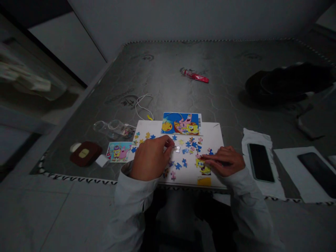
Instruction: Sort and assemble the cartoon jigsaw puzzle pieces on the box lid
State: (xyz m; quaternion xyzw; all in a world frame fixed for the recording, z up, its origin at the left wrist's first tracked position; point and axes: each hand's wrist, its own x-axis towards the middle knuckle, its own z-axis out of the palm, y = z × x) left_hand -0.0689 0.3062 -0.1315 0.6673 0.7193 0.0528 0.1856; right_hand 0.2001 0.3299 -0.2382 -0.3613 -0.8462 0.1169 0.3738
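Note:
A white board (212,134) lies on a grey mattress, strewn with several loose jigsaw pieces (187,144) in blue, yellow and pink. My left hand (151,157) pinches one small pale piece (177,149) between thumb and fingertips above the board. My right hand (224,161) rests flat on the board, its fingers pressing on a small joined yellow cluster of pieces (203,167). A cartoon reference picture (181,123) lies at the board's far edge. Both arms wear pale long sleeves.
Left of the board lie a second cartoon card (119,151), a clear plastic bag (112,128), a brown case (85,153) and a white cable (141,105). Two dark phones (259,161) (319,172) rest on white cloths at right. Farther back are a red tube (195,76) and dark clothing (286,82).

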